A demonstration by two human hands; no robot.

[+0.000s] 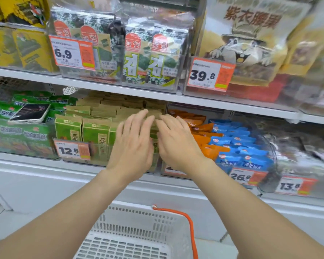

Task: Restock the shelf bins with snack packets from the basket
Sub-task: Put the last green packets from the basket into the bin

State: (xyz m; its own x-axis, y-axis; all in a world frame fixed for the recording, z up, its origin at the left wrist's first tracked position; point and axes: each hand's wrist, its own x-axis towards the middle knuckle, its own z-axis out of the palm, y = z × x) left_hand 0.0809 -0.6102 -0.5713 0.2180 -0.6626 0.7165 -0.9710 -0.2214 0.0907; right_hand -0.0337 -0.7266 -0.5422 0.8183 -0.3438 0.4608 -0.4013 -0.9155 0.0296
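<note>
Both hands reach into the clear shelf bin (73,161) of green snack packets (94,128) on the lower shelf. My left hand (133,144) lies flat with straight fingers on the packets at the bin's right end. Close beside it, my right hand (178,141) presses on the same packets with its fingers extended. The packets under the palms are mostly hidden. Below my forearms stands the white basket (135,221) with an orange handle (190,227); no packets show in its visible part.
A phone (30,113) lies on green packets in the left bin. Orange packets (200,135) and blue packets (238,146) fill the bin on the right. The upper shelf (120,88) overhangs close above the hands. Price tags hang on the bin fronts.
</note>
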